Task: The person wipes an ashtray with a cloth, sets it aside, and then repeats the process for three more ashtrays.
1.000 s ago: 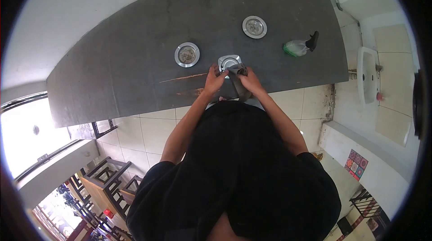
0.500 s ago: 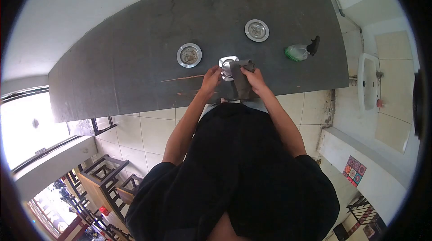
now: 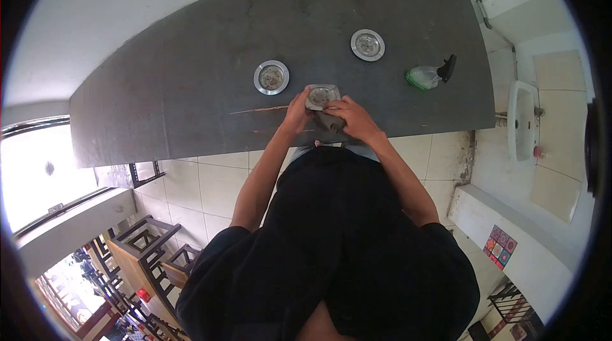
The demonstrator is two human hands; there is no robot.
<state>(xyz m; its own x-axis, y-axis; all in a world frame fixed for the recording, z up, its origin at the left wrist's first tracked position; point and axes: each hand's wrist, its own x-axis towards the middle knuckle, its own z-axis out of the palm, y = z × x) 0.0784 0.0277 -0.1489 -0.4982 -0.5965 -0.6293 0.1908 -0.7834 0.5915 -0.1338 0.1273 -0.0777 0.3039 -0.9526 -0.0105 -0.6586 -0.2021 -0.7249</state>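
Observation:
A squarish metal ashtray point(image 3: 322, 94) with rounded corners is held near the table's front edge, its grimy, stained inside facing up. My left hand point(image 3: 297, 113) grips its left side, with fingers closed around the rim. At the opposite side, my right hand point(image 3: 354, 119) is closed, fingertips at the near right rim. A dark grey-brown cloth point(image 3: 330, 123) hangs below the ashtray under my right fingers; part of it is hidden. Two round metal ashtrays lie beyond: one to the left point(image 3: 271, 78), another farther back right point(image 3: 368, 45).
On the right of the dark grey table point(image 3: 191, 86) lies a spray bottle point(image 3: 423, 78) with green liquid and a black trigger head. A white sink point(image 3: 524, 118) is on the wall to the right. Wooden chairs point(image 3: 150, 245) are at lower left.
The squarish ashtray has turned from its shiny side to its stained inside. My right hand has brought the cloth from over the ashtray's right side to below it.

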